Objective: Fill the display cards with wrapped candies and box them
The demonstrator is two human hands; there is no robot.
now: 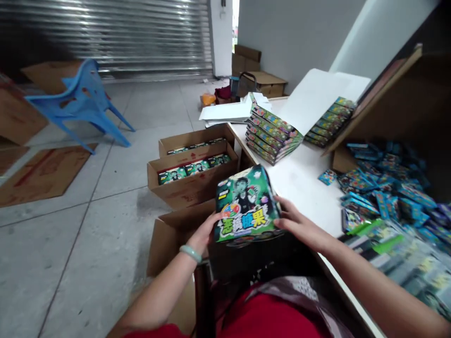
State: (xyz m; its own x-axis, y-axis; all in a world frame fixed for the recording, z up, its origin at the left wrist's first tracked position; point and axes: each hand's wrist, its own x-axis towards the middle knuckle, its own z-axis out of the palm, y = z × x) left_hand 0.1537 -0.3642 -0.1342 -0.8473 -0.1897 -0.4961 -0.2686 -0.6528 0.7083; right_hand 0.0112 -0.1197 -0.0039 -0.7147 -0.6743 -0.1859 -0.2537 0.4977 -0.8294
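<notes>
Both hands grip a green printed candy display box (244, 204) with Chinese lettering, tilted over the table's near edge. My left hand (206, 230), with a pale green bangle (190, 253) at the wrist, holds its left side. My right hand (299, 220) holds its right side, fingers spread on the lower corner. Below the box is an open cardboard carton (172, 239). Its inside is hidden from this angle. To the right lies the white table (303, 188).
Open cartons (192, 183) holding green boxes stand left of the table. Stacked green boxes (271, 134) and a pile of blue packets (384, 183) lie on or beside it. Behind are white sheets (225, 112), a blue plastic chair (81, 103) on its side, and a metal roller shutter (105, 37).
</notes>
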